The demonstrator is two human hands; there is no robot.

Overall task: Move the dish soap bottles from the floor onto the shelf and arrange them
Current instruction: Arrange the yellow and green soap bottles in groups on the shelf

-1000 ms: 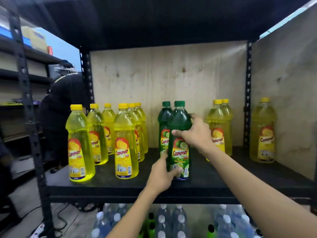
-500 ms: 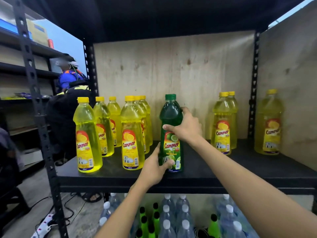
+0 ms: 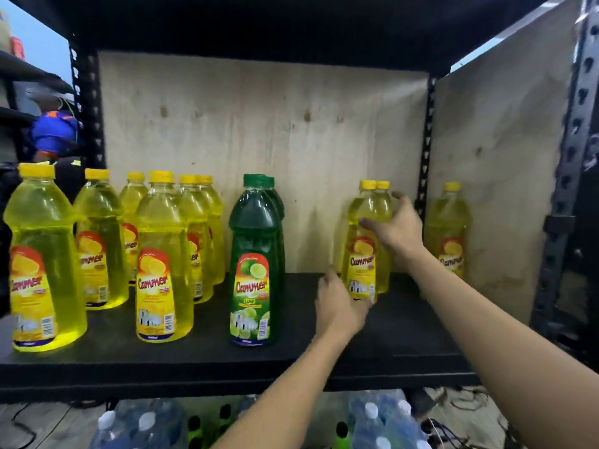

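Plywood [image 3: 259, 140] backs the black shelf [image 3: 405, 338], and at the far left edge of the frame a person in blue [image 3: 53, 131] stands beyond the upright. Across the left half of the shelf the yellow dish soap bottles [image 3: 162, 260] stand upright in loose rows, the nearest close to the front lip. In mid frame two green lime bottles [image 3: 254, 254] stand one behind the other.

Right of them is a bare stretch of board. Then comes the left hand [image 3: 337, 306], low at the foot of the yellow pair [image 3: 361, 254]. Its fingers look loosely curled by the front bottle's base, but blur hides whether they grip. The right hand [image 3: 395, 228] is higher, with its thumb across the front bottle's shoulder and its fingers arched past the rear one. Whether it has closed I cannot tell.

The pair stands straight ahead of both hands, long axes vertical. The bare board lies to its left, so a slide that way looks unobstructed, I'd say. To the right a lone yellow bottle [image 3: 449, 228] stands near the side panel. Capped bottles [image 3: 372, 426] crowd the floor below.
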